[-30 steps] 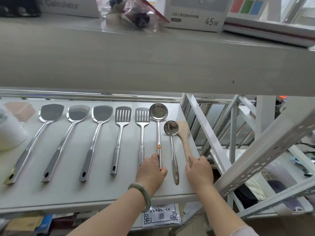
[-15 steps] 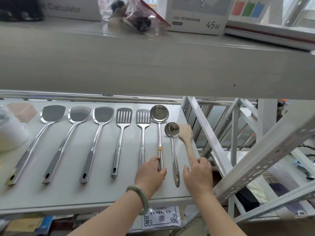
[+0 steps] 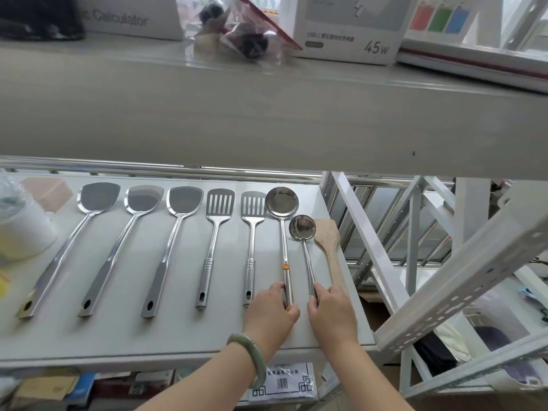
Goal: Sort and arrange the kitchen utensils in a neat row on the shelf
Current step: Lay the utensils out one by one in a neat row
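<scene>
Steel utensils lie in a row on the white shelf [image 3: 178, 336]: three solid turners [image 3: 175, 232], two slotted turners [image 3: 218, 232], a large ladle [image 3: 283, 229], a small ladle [image 3: 304, 244] and a wooden spatula [image 3: 329, 247] at the right edge. My left hand [image 3: 271, 314], with a green bangle on its wrist, pinches the large ladle's handle end. My right hand [image 3: 332, 312] grips the small ladle's handle end and covers the end of the wooden spatula's handle.
A white roll [image 3: 20, 232] and a pink box [image 3: 47, 192] sit at the shelf's left. An upper shelf [image 3: 267, 114] overhangs, carrying boxes and a bag. White metal rack struts [image 3: 444, 277] stand to the right. Papers and boxes lie below.
My right hand shifted left from the wooden spatula's handle onto the small ladle's handle. My left hand stayed on the large ladle's handle end.
</scene>
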Motion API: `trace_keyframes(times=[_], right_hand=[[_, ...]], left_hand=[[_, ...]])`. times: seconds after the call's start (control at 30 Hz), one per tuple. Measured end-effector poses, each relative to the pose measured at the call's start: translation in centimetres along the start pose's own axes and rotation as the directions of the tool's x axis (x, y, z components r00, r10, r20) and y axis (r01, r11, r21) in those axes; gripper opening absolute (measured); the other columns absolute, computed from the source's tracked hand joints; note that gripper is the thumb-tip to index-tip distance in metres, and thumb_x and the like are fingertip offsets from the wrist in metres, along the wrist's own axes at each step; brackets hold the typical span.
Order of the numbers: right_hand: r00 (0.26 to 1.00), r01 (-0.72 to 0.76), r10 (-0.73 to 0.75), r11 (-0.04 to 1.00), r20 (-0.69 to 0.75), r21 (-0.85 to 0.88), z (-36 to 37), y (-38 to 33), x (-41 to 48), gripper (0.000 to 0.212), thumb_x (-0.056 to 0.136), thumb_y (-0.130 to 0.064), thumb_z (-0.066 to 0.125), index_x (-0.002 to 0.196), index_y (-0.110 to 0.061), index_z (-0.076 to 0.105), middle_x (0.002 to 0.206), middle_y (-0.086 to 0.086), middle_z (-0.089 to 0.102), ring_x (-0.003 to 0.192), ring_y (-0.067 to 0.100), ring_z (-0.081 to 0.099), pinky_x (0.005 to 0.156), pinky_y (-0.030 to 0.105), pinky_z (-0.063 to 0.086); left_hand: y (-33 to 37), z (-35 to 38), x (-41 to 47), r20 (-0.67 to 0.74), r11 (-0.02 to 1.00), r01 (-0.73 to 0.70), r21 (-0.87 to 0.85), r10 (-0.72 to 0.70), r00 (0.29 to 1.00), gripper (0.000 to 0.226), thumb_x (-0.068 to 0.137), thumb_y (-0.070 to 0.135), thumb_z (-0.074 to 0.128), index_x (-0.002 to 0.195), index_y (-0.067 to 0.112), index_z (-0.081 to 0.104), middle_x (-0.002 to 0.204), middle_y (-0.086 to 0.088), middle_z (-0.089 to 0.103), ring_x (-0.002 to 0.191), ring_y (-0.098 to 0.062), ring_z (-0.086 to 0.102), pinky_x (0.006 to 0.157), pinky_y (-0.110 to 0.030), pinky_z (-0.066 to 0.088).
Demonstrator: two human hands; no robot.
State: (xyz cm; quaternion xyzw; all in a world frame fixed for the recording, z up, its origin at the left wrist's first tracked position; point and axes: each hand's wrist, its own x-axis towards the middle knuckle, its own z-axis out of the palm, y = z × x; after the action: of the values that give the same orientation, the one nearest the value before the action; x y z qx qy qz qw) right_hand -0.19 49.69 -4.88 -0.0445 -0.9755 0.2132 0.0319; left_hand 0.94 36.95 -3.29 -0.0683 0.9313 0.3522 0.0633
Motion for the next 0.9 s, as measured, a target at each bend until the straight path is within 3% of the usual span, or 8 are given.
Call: trace_keyframes(times=[0.13,0.23,0.33,0.43,0.6,0.9], right_hand=[[1.0,-0.021,0.021,1.0,-0.01,-0.021,0.1,0.1,-0.2,0.039,0.095,-0.026,0.042,0.132,-0.018,0.052,0.107,0.006,0.059,0.1,0.022,0.057,0.085,0.03,0.048],[0.999,-0.02,0.02,1.0,-0.027,-0.003,0.0,0.3,-0.3,0.039,0.095,-0.026,0.044,0.132,-0.018,0.052,0.108,0.007,0.058,0.099,0.022,0.057,0.086,0.03,0.048],[0.993,0.043,-0.033,0.995,-0.114,0.085,-0.3,0.4,-0.6,0.04,0.091,-0.023,0.053,0.13,-0.013,0.056,0.098,0.005,0.055,0.083,0.019,0.055,0.076,0.027,0.049],[0.983,0.169,-0.154,0.972,-0.099,0.162,-0.5,-0.7,-0.8,0.044,0.091,-0.025,0.056,0.133,-0.012,0.053,0.097,0.003,0.055,0.079,0.014,0.053,0.076,0.018,0.042],[0.986,0.135,-0.15,0.975,0.072,0.179,-0.2,-3.6,-0.6,0.058,0.09,-0.04,0.053,0.143,-0.021,0.038,0.114,0.004,0.051,0.103,0.018,0.055,0.093,0.023,0.042],[0.988,0.103,-0.109,0.993,0.112,0.058,0.7,-4.4,-0.4,0.053,0.089,-0.025,0.046,0.141,-0.014,0.042,0.102,0.009,0.053,0.092,0.024,0.057,0.086,0.029,0.047]], left_hand=[[0.0,-0.1,0.0,0.002,1.0,-0.011,0.012,0.011,1.0,0.055,0.085,0.035,0.052,0.138,0.021,0.041,0.099,-0.003,0.067,0.093,-0.02,0.062,0.082,-0.029,0.049],[-0.1,-0.7,0.1,-0.014,0.999,-0.037,-0.012,0.036,0.999,0.052,0.09,0.043,0.047,0.137,0.021,0.042,0.106,-0.004,0.068,0.101,-0.021,0.061,0.091,-0.034,0.049],[-1.3,-2.5,0.4,-0.175,0.997,-0.074,-0.031,0.068,0.982,0.043,0.095,0.038,0.041,0.133,0.019,0.047,0.115,-0.005,0.061,0.105,-0.019,0.057,0.095,-0.031,0.045],[-3.2,-3.7,0.6,-0.28,0.999,-0.041,0.034,0.049,0.959,0.042,0.093,0.033,0.049,0.132,0.019,0.048,0.117,-0.004,0.052,0.105,-0.018,0.054,0.095,-0.029,0.044],[-4.1,-2.6,-0.2,-0.205,0.995,0.067,0.068,-0.052,0.977,0.053,0.085,0.038,0.057,0.134,0.023,0.043,0.12,-0.003,0.049,0.107,-0.017,0.053,0.096,-0.027,0.042],[-4.2,-2.2,-0.4,-0.186,0.993,0.092,0.073,-0.077,0.98,0.049,0.089,0.029,0.053,0.136,0.024,0.04,0.122,-0.005,0.049,0.113,-0.022,0.05,0.099,-0.029,0.039]])
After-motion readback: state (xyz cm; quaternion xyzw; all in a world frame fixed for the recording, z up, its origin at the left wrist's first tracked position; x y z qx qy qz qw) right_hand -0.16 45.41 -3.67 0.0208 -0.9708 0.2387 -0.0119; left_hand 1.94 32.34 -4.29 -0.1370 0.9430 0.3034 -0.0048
